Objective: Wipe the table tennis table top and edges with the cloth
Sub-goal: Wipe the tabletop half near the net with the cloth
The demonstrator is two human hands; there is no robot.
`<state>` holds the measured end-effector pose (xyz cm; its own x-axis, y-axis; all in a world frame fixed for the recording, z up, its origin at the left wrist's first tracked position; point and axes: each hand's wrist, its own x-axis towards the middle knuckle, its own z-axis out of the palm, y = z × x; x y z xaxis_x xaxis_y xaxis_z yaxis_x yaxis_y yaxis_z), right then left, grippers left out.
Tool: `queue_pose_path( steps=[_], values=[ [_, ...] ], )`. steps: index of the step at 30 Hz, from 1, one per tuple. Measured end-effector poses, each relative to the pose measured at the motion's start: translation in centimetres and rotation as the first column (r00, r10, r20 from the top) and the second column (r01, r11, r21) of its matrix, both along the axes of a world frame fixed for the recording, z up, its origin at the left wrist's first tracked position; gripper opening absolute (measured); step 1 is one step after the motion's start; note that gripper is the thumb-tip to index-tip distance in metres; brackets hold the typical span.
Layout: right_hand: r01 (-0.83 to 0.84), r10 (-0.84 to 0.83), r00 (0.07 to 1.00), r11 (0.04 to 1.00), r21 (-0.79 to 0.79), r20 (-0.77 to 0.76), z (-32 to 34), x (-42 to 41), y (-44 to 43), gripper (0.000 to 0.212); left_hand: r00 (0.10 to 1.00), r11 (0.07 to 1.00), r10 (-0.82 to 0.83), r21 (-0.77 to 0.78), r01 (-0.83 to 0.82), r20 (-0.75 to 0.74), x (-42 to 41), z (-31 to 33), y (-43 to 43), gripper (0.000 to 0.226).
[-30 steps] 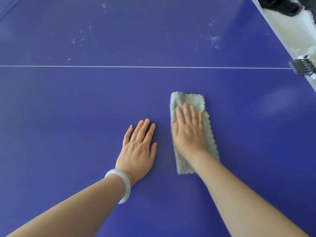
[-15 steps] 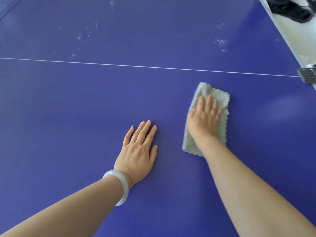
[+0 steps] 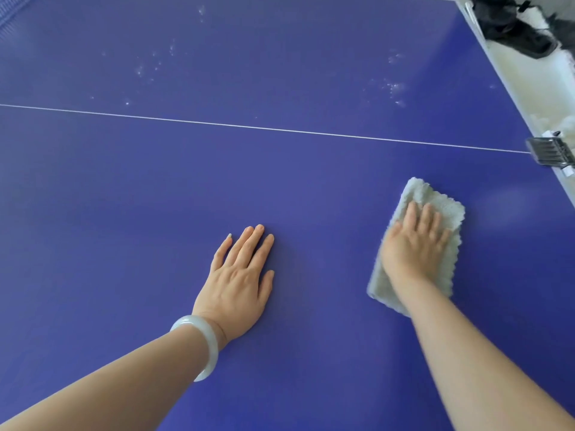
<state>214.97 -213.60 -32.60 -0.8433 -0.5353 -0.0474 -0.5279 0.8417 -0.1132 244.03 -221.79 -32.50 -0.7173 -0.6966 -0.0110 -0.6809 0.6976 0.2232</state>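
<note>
Right hand [image 3: 415, 244], flat on the cloth [image 3: 435, 209], now presses it farther right below the line [image 3: 249, 127], leaving the flat left hand [image 3: 239, 281] behind; specks [image 3: 395, 87] beyond the line await wiping.

The left hand [image 3: 239, 275] lay flat on the counter [image 3: 124, 213], near the middle. To its right, well apart, the right hand [image 3: 413, 244] lay flat on the cloth [image 3: 435, 203], which rested on the counter near its right edge. Behind both hands a line [image 3: 249, 127] crossed the counter, ending at a clamp [image 3: 547, 150] on the right edge. Behind the line lay specks [image 3: 392, 85].
</note>
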Motion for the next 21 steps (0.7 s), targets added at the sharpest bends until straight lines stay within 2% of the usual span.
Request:
queue_pose_path(
  steps=[1, 2, 4, 6, 7, 8, 9, 10, 12, 13, 14, 17, 19, 21],
  values=[
    [0.028, -0.028, 0.999, 0.999, -0.021, 0.019, 0.0, 1.5, -1.3, 0.057, 1.000, 1.000, 0.000, -0.001, 0.000, -0.003, 0.0, 0.1, 0.0, 0.060],
    [-0.016, 0.017, 1.000, 0.999, -0.049, 0.024, 0.0, 3.4, -2.4, 0.057, 1.000, 1.000, 0.000, -0.001, 0.000, -0.003, -0.1, 0.2, 0.1, 0.060],
    [-0.296, 0.295, 0.955, 0.952, -0.083, -0.024, -0.6, 7.6, -2.9, 0.057, 1.000, 1.000, 0.001, -0.002, -0.001, 0.007, -0.1, 0.3, 0.1, 0.061],
    [-0.622, 0.622, 0.783, 0.780, -0.063, -0.022, -0.6, 10.2, -0.5, 0.058, 1.000, 1.000, 0.004, -0.002, -0.004, 0.009, 0.0, 0.3, 0.0, 0.061],
    [-0.724, 0.725, 0.689, 0.687, -0.060, -0.013, -0.5, 9.8, 1.1, 0.058, 1.000, 1.000, 0.005, -0.002, -0.005, 0.005, 0.0, 0.3, 0.0, 0.061],
    [-0.765, 0.766, 0.643, 0.641, -0.060, -0.005, -0.5, 8.6, 2.6, 0.058, 1.000, 1.000, 0.007, -0.002, -0.007, 0.002, 0.0, 0.3, 0.0, 0.061],
    [-0.744, 0.745, 0.667, 0.665, -0.059, -0.010, -0.5, 6.8, 4.0, 0.058, 1.000, 1.000, 0.009, -0.003, -0.009, 0.001, 0.0, 0.3, 0.0, 0.061],
    [-0.660, 0.660, 0.751, 0.749, -0.052, -0.018, -0.5, 5.0, 5.0, 0.060, 1.000, 1.000, 0.012, 0.000, -0.012, -0.002, -0.1, 0.3, 0.0, 0.061],
    [-0.382, 0.381, 0.924, 0.924, -0.014, -0.023, -0.3, 2.1, 5.7, 0.061, 1.000, 1.000, 0.015, 0.016, -0.015, -0.002, -0.2, 0.5, 0.0, 0.061],
    [-0.275, 0.275, 0.961, 0.961, 0.006, -0.028, -0.3, 1.4, 5.7, 0.060, 1.000, 1.000, 0.018, 0.023, -0.018, 0.002, -0.2, 0.6, 0.1, 0.062],
    [-0.228, 0.229, 0.973, 0.973, 0.015, -0.038, -0.4, 1.3, 5.4, 0.059, 1.000, 0.999, 0.018, 0.027, -0.018, 0.002, -0.2, 0.7, 0.2, 0.062],
    [-0.252, 0.252, 0.967, 0.968, 0.004, -0.026, -0.2, 1.7, 5.2, 0.059, 0.997, 0.997, 0.055, 0.052, -0.053, -0.053, -0.6, 1.1, 0.4, 0.061],
    [-0.263, 0.264, 0.964, 0.965, 0.009, -0.021, -0.3, 1.5, 5.3, 0.059, 0.978, 0.986, 0.145, 0.107, -0.130, -0.150, -2.1, 1.7, 0.3, 0.053],
    [-0.261, 0.261, 0.965, 0.965, 0.014, -0.003, -0.3, 1.4, 5.4, 0.059, 0.975, 0.990, 0.117, 0.102, -0.098, -0.190, -5.1, 2.2, 0.5, 0.041]
  ],
)
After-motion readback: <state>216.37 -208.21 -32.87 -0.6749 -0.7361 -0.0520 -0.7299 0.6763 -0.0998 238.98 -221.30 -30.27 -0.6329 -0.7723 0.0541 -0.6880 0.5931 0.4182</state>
